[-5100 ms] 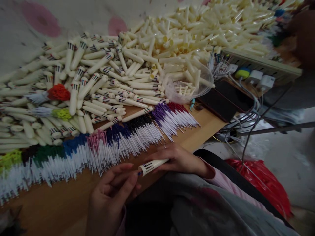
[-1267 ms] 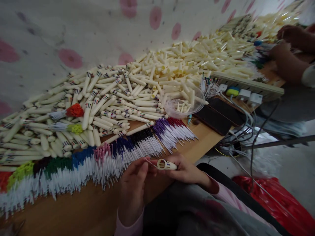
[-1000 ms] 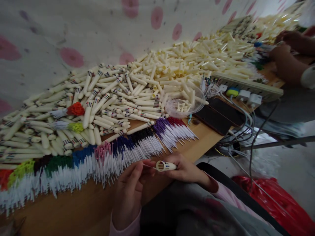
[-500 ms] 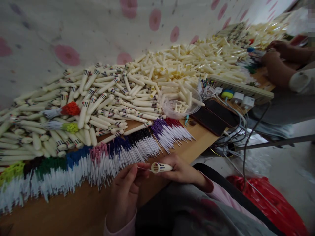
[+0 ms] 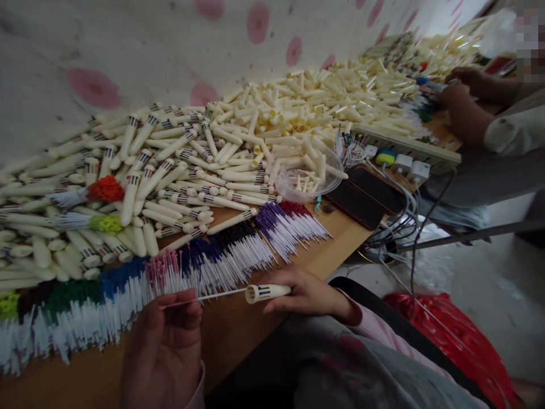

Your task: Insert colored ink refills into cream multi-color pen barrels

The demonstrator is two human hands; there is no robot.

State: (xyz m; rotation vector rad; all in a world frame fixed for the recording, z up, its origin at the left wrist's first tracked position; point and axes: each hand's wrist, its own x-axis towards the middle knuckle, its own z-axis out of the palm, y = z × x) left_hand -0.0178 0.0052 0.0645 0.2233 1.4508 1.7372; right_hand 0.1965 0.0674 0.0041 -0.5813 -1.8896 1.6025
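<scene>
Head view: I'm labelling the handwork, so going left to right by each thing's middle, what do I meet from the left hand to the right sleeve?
Left hand → thin white stick → cream pen barrel → right hand → right pink sleeve.

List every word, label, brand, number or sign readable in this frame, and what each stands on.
None can be read.
Cream plastic pen barrel in the right hand: no lettering made out.
White plug-in chargers on the long beige power strip: any print is too small and blurred.
Red plastic bag: none made out.
</scene>
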